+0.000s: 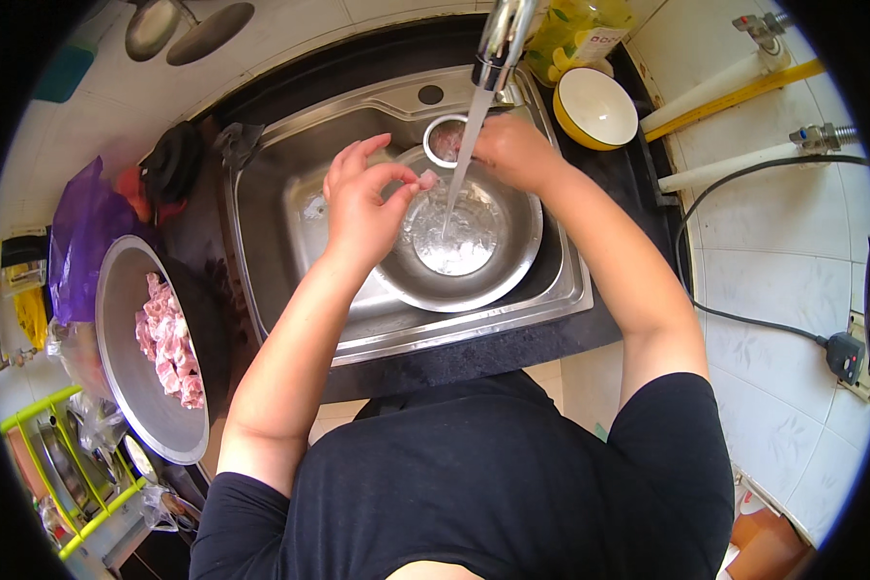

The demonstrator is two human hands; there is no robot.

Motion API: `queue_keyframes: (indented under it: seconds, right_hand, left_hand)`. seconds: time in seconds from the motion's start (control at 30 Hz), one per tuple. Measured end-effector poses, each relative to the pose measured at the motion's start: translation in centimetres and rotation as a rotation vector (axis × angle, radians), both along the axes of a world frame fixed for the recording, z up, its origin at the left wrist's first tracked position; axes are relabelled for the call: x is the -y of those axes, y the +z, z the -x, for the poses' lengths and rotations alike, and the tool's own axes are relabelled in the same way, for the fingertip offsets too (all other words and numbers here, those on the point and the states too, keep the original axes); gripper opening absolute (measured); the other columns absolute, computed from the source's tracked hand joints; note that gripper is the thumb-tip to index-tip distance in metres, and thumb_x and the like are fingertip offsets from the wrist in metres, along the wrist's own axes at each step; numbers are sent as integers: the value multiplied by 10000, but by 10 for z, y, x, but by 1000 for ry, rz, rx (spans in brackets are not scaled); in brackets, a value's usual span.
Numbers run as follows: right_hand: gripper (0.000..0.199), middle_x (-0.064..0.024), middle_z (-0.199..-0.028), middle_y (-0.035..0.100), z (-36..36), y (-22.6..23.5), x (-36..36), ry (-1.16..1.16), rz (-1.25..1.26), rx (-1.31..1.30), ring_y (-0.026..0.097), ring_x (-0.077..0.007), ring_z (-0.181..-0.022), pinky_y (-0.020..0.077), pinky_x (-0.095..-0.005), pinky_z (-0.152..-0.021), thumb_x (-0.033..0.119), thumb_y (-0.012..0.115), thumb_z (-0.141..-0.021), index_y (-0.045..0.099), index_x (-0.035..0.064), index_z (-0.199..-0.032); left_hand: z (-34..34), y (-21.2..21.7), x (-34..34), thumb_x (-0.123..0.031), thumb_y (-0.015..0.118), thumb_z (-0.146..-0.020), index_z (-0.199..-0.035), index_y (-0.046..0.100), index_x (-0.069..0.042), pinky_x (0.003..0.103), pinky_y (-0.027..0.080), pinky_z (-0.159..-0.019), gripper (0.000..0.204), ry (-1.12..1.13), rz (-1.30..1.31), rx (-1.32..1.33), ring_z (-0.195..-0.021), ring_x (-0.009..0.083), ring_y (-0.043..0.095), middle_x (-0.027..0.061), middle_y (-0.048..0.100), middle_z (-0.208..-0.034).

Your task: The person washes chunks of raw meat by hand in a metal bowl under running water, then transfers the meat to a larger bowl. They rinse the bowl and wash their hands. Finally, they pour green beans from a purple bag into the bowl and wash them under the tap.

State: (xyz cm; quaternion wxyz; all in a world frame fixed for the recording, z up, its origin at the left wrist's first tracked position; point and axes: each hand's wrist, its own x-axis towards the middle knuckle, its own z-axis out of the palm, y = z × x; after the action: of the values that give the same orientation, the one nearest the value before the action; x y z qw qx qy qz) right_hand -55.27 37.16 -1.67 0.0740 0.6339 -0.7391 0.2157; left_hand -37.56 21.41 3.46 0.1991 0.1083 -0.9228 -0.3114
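Steel round bowl under water stream; left hand grip pinches pale meat chunk; right hand grip unclear.

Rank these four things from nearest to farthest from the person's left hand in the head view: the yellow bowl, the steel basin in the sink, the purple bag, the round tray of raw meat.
From the left hand:
1. Steel basin, directly beneath and right of it, in the sink.
2. Tray of raw meat, lower left on the counter.
3. Yellow bowl, upper right beside the tap, and purple bag, far left: too close to call.
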Motion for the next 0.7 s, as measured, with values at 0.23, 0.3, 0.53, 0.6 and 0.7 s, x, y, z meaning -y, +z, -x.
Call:
queue_keyframes:
  seconds: [0.23, 0.3, 0.53, 0.6, 0.7]
  right_hand:
    - [128, -100, -770, 577, 25, 11, 23, -40, -89, 94, 569, -285, -777, 465, -367, -642, 81, 592, -717, 596, 89, -845]
    - [157, -98, -762, 571, 26, 0, 27, -58, -10, 105, 546, -305, -730, 448, -385, -620, 44, 610, -710, 591, 98, -856]
    - [213, -127, -604, 534, -31, -10, 20, -12, -200, -129, 534, -314, -576, 407, -431, -547, 177, 580, -770, 597, 231, -975]
    - [124, -110, -528, 500, -51, -26, 9, 60, -166, -80, 516, -306, -510, 401, -423, -533, 140, 593, -734, 616, 156, -854]
    - [122, -77, -581, 528, -89, -26, 7, 54, -161, -38, 538, -259, -615, 395, -387, -595, 69, 627, -637, 604, 109, -749]
  left_hand:
    - [-38, -14, 25, -199, 702, -689, -721, 667, -147, 422, 267, -952, 71, 150, -120, 29, -1138, 288, 398, 82, 519, -1167]
    - [-49, -16, 30, -205, 703, -689, -723, 667, -144, 415, 271, -951, 79, 180, -169, 27, -1131, 288, 403, 89, 522, -1160]
    - [-96, -6, 38, -186, 711, -684, -737, 661, -135, 410, 331, -938, 88, 221, -166, -46, -1124, 304, 428, 112, 528, -1145]
    - [-115, 14, 38, -189, 699, -695, -759, 657, -153, 421, 295, -960, 84, 227, -130, -91, -1141, 322, 404, 106, 531, -1144]
    - [-156, 58, 51, -148, 676, -672, -736, 643, -151, 450, 285, -955, 72, 274, -112, -248, -1132, 341, 397, 92, 529, -1131]
